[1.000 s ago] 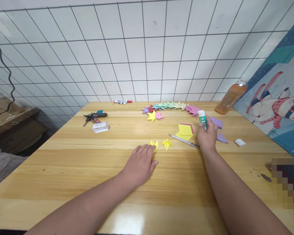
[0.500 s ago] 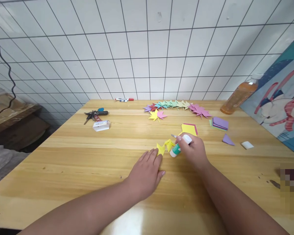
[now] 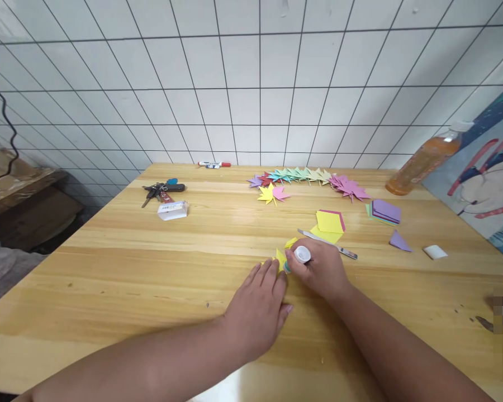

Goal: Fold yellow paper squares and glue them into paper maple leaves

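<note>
My left hand [image 3: 260, 307] lies flat with its fingers stretched over a folded yellow paper piece [image 3: 280, 258], pressing it to the table. In my right hand [image 3: 321, 268] is a glue stick [image 3: 302, 254], held tilted with its white end up and its lower end down at the yellow paper. Another bit of folded yellow paper [image 3: 290, 243] shows just behind the right fingers. A slim metal craft knife [image 3: 347, 253] lies on the table, partly hidden by my right hand. Beyond it are yellow and dark pink paper squares [image 3: 329, 221].
Folded paper leaves in several colours form a curved row [image 3: 304, 175] near the tiled wall. A yellow and pink leaf [image 3: 268, 194], keys [image 3: 163, 190], a white eraser-like block [image 3: 172, 210], a marker [image 3: 214, 164], purple squares [image 3: 386, 211] and a drink bottle [image 3: 423, 162] stand about.
My right hand has moved down and left, bringing the glue stick onto the yellow paper beside the left fingers. The view has shifted slightly. The left hand still presses down.
</note>
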`<state>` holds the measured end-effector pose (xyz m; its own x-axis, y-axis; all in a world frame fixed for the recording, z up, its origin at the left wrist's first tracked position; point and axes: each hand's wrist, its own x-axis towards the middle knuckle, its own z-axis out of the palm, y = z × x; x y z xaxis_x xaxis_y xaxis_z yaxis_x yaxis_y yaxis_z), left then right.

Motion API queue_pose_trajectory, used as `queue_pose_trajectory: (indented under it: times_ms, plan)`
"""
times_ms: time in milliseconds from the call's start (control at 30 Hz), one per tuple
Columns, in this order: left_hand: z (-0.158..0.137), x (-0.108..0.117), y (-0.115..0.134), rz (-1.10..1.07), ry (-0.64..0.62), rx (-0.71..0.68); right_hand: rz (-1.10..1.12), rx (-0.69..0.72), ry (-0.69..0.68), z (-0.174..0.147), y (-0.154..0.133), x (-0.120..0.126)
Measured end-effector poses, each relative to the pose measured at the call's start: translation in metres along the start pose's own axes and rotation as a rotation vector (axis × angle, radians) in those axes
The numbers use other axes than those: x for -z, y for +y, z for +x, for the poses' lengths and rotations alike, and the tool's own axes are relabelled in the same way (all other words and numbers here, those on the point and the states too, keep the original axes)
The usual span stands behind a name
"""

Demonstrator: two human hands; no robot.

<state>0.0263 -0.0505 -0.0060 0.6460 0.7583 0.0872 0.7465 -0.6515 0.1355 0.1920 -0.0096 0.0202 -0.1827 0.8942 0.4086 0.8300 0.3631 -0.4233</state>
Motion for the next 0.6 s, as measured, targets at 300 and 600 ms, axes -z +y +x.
queue_pose_trajectory:
  times_ms: [300,600]
  plan:
    - [0.001,0.002,-0.001,-0.051,-0.004,-0.006,-0.058,0.052,0.046,-0.001,0.003,-0.010]
    - [0.001,0.003,-0.002,-0.085,-0.002,-0.008,-0.102,0.092,0.117,0.005,0.003,-0.013]
